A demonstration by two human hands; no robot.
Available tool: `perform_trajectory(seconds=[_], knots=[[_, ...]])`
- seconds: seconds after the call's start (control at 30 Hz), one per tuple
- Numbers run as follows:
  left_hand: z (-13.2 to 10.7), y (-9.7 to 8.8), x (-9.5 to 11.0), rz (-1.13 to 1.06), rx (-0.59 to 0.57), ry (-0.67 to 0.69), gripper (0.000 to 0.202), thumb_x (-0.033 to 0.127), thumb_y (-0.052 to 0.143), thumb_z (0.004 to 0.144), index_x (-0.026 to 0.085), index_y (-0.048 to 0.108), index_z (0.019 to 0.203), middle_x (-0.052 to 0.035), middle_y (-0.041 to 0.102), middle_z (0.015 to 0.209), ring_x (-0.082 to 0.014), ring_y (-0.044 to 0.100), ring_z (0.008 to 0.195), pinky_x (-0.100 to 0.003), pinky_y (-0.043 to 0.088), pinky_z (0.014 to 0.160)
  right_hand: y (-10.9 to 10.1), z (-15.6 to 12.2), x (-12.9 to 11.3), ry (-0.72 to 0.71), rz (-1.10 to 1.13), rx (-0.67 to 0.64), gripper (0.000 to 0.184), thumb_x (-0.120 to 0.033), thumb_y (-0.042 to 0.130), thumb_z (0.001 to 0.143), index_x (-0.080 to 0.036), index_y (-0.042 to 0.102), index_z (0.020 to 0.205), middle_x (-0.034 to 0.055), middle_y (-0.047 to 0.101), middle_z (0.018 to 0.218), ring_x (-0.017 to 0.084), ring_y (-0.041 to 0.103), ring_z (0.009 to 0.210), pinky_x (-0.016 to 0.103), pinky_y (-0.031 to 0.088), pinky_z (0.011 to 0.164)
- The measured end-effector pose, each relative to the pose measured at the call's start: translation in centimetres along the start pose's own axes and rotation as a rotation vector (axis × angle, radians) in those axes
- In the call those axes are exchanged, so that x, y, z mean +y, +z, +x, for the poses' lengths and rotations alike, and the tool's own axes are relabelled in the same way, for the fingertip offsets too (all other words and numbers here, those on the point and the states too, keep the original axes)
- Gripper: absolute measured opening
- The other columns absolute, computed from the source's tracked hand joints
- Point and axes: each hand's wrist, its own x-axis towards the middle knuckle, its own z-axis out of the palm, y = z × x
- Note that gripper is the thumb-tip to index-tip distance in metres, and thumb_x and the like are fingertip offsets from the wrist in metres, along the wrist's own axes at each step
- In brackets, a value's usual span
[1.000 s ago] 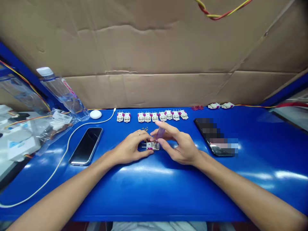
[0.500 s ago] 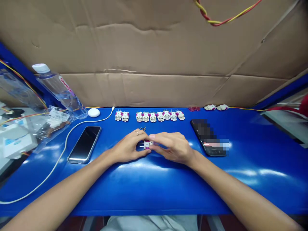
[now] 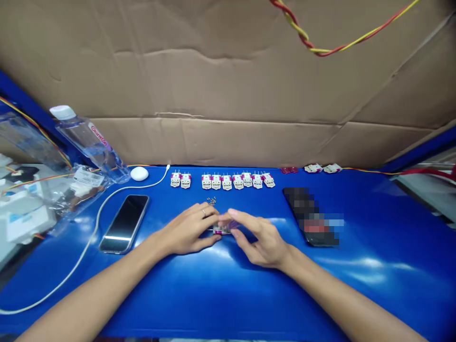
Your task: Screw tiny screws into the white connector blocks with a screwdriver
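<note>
- My left hand (image 3: 192,230) grips a small white-and-magenta plastic plug part with metal pins (image 3: 218,232), thumb on the near side and fingers curled over the far side. Take this part, low over the worktop, as the clock's centre, with 12 o'clock away from me.
- My right hand (image 3: 261,242), at 3 o'clock, pinches a translucent purple piece (image 3: 233,224) between thumb and fingers, right by the part; blur hides its shape.
- The glossy blue worktop (image 3: 228,299) lies beneath both.
- Just before 12, near my left fingers, sits a loose pile of tiny brass-coloured screws (image 3: 211,201).
- From 11 to 1, nine white-and-magenta plug parts (image 3: 227,183) line the back, two set apart from seven.
- At 9 lies a black-screened smartphone in a clear case (image 3: 124,223).
- At 10 rests a smooth white oval object (image 3: 139,174).
- At 3, beyond my right hand, lies a flat black device (image 3: 294,202), partly pixelated.
</note>
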Motion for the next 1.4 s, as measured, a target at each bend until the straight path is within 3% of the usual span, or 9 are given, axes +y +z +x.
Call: perform_trajectory(seconds=[0.13, 0.3, 0.47, 0.67, 0.8, 1.0, 1.17, 1.3, 1.4], knots=[[0.1, -0.1, -0.1, -0.064, 0.031, -0.003, 0.027, 0.038, 0.063, 0.109, 0.021, 0.070, 0.129, -0.0112, 0.074, 0.119, -0.0265, 0.069, 0.112, -0.040, 0.056, 0.102, 0.3, 0.3, 0.3, -0.057, -0.056, 0.035, 0.061, -0.018, 0.064, 0.109, -0.027, 0.043, 0.166, 0.0054, 0.086, 0.108, 0.016, 0.085, 0.084, 0.020, 0.066, 0.062], [0.3, -0.1, 0.0, -0.074, 0.011, 0.001, 0.028, 0.037, 0.064, 0.107, 0.018, 0.071, 0.126, -0.0142, 0.074, 0.127, -0.0301, 0.069, 0.117, -0.045, 0.056, 0.106, 0.3, 0.6, 0.6, -0.040, 0.003, 0.001, 0.058, -0.020, 0.050, 0.114, -0.028, 0.037, 0.170, 0.0103, 0.081, 0.132, 0.020, 0.083, 0.110, 0.030, 0.072, 0.086], [0.5, 0.0, 0.2, -0.113, 0.017, -0.054, 0.028, 0.037, 0.067, 0.106, 0.020, 0.072, 0.128, -0.0111, 0.073, 0.123, -0.0282, 0.068, 0.113, -0.044, 0.055, 0.106, -0.3, 0.6, 0.9, -0.073, -0.052, 0.022, 0.057, -0.024, 0.065, 0.110, -0.032, 0.048, 0.164, 0.0026, 0.082, 0.104, 0.015, 0.080, 0.078, 0.023, 0.067, 0.065], [1.8, -0.2, 0.5, -0.226, -0.056, -0.163, 0.019, 0.036, 0.074, 0.103, 0.019, 0.074, 0.111, -0.0083, 0.075, 0.115, -0.0278, 0.069, 0.112, -0.040, 0.054, 0.101, -1.0, 1.7, 1.6, -0.057, 0.027, -0.096, 0.054, -0.015, 0.055, 0.109, -0.028, 0.052, 0.162, 0.0088, 0.078, 0.136, 0.020, 0.080, 0.115, 0.032, 0.070, 0.096], [2.1, 0.3, 0.8, -0.247, -0.023, -0.186, 0.023, 0.033, 0.076, 0.100, 0.021, 0.075, 0.119, -0.0082, 0.076, 0.122, -0.0283, 0.070, 0.114, -0.041, 0.055, 0.102, -0.9, 1.8, 2.0, -0.089, -0.026, -0.071, 0.047, -0.021, 0.065, 0.108, -0.028, 0.060, 0.154, 0.0036, 0.083, 0.108, 0.017, 0.081, 0.087, 0.026, 0.070, 0.078], [1.2, 1.5, 1.2, -0.137, 0.094, -0.176, 0.026, 0.035, 0.075, 0.101, 0.020, 0.074, 0.122, -0.0102, 0.074, 0.122, -0.0289, 0.069, 0.112, -0.045, 0.056, 0.102, -1.1, 1.0, 1.4, -0.071, -0.009, -0.084, 0.062, -0.018, 0.050, 0.113, -0.030, 0.036, 0.172, 0.0083, 0.079, 0.140, 0.020, 0.082, 0.117, 0.032, 0.071, 0.095], [0.9, 1.4, 1.5, -0.074, 0.094, -0.138, 0.031, 0.034, 0.071, 0.104, 0.021, 0.071, 0.132, -0.0110, 0.073, 0.127, -0.0285, 0.068, 0.117, -0.044, 0.056, 0.103, -1.1, 0.4, 1.2, -0.098, -0.056, -0.014, 0.062, -0.023, 0.065, 0.109, -0.032, 0.045, 0.167, 0.0021, 0.086, 0.110, 0.015, 0.083, 0.081, 0.022, 0.068, 0.069], [0.7, 1.1, 1.4, -0.013, 0.062, -0.107, 0.029, 0.034, 0.068, 0.106, 0.021, 0.070, 0.131, -0.0121, 0.072, 0.129, -0.0297, 0.067, 0.120, -0.044, 0.056, 0.106, -0.9, 0.2, 1.2, -0.067, -0.030, -0.053, 0.060, -0.023, 0.051, 0.114, -0.029, 0.035, 0.172, 0.0090, 0.080, 0.137, 0.018, 0.085, 0.099, 0.030, 0.072, 0.086], [0.6, 0.8, 1.3, 0.021, 0.047, -0.068, 0.031, 0.034, 0.065, 0.108, 0.020, 0.069, 0.135, -0.0134, 0.071, 0.134, -0.0301, 0.068, 0.123, -0.044, 0.057, 0.107, -0.8, 0.1, 1.3, -0.093, -0.038, -0.042, 0.059, -0.022, 0.058, 0.112, -0.031, 0.041, 0.168, 0.0060, 0.082, 0.133, 0.018, 0.085, 0.103, 0.027, 0.071, 0.087]])
